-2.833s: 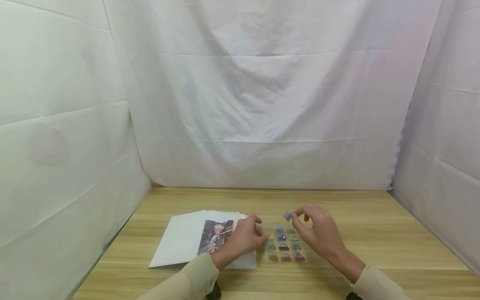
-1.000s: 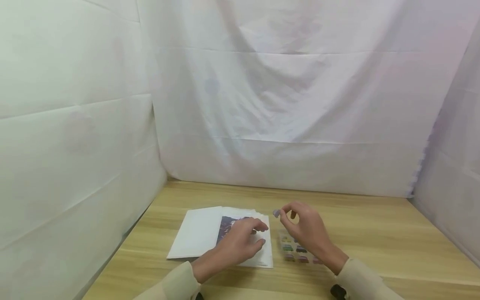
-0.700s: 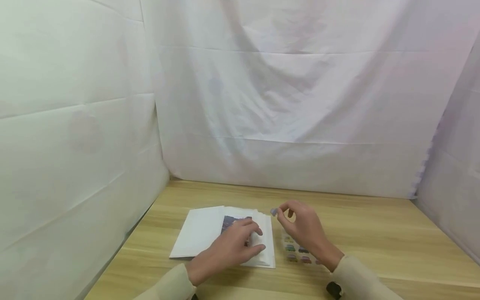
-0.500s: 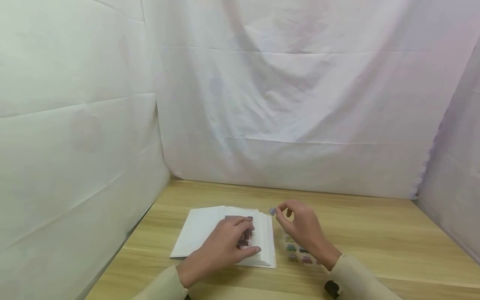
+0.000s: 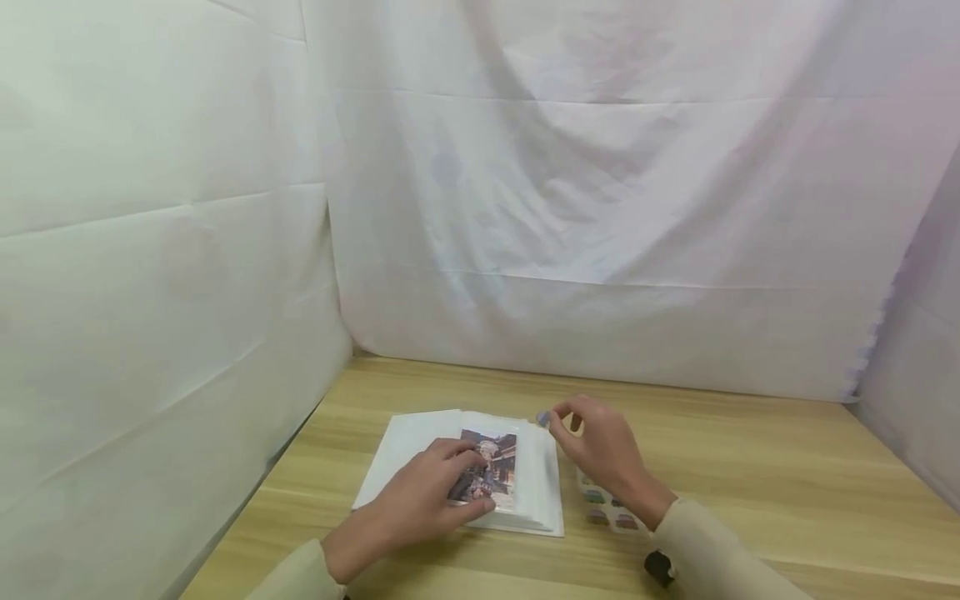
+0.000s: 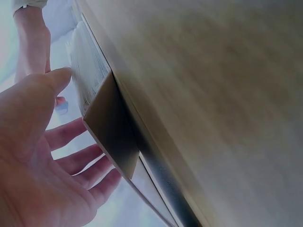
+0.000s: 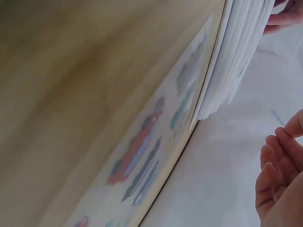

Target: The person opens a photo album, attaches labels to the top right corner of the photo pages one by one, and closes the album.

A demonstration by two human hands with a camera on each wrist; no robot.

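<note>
Wood-grain table (image 5: 735, 475), right hand (image 5: 606, 446) pinching probably a bluish sticker (image 5: 542, 418), left hand (image 5: 422, 498) spread over open album (image 5: 412, 435)

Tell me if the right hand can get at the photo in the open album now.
Likely yes: the right hand, pinching a small sticker, hovers by the right edge of the album; nothing visible blocks it, and the left hand covers only part of the photo.

On the table (image 5: 750, 467), toward its left edge, lies an album (image 5: 534, 479), photo (image 5: 501, 467) on its right half; sticker sheet (image 5: 609, 510) just right of the album; cloth (image 5: 585, 250) behind the back edge.
</note>
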